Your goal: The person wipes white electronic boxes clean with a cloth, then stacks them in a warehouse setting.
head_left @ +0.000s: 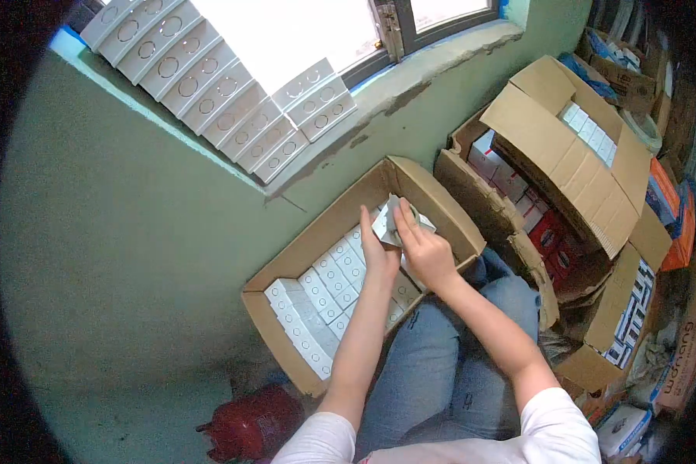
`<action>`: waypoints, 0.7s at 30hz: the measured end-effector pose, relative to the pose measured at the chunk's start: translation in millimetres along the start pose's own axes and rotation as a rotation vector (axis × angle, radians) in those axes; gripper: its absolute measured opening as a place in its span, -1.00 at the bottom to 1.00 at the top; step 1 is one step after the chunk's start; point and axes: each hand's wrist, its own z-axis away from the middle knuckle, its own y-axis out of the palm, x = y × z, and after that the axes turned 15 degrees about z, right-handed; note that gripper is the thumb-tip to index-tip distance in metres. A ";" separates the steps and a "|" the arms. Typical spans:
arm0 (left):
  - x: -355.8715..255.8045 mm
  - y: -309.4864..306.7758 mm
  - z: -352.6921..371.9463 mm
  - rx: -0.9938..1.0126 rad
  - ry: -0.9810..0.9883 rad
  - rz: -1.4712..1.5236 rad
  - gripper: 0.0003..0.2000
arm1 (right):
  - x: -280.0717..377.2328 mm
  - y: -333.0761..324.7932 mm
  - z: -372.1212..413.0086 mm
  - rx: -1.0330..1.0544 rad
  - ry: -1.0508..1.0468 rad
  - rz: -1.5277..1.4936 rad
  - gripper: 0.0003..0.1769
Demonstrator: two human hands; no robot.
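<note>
Both my hands are over the far right part of an open cardboard box (317,387) filled with rows of small white boxes (329,271) marked with circles. Between them is a white and grey piece (383,226). My left hand (379,251) supports it from the left, with the thumb stretched up. My right hand (424,249) presses on it from the right, its fingers extended and close together. The piece's exact shape is partly hidden by my fingers.
Stacked pale boxes with circles (201,85) line the window sill (425,69). Open cartons (580,170) with more small boxes stand at the right. A red cylinder (259,421) lies at the lower left. My jeans-clad legs are beside the box.
</note>
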 end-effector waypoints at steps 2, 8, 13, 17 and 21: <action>4.9 0.2 6.1 -0.075 -0.018 0.025 -0.52 | 8.4 -1.6 4.5 0.007 -0.021 0.013 -0.34; 10.5 -4.8 0.9 0.027 -0.009 0.037 -0.57 | -3.4 -1.8 -1.2 0.111 -0.004 0.016 -0.34; 11.3 -5.8 1.0 0.018 -0.044 0.071 -0.63 | -2.0 -8.8 -4.7 0.139 0.009 -0.126 -0.36; -4.0 -24.8 -8.7 0.093 -0.111 0.064 -0.68 | 1.4 -9.4 -2.0 0.201 -0.062 -0.315 -0.39; 6.5 -1.0 -3.8 0.031 -0.044 0.094 -0.61 | -7.7 -12.3 -12.5 0.185 0.065 -0.184 -0.42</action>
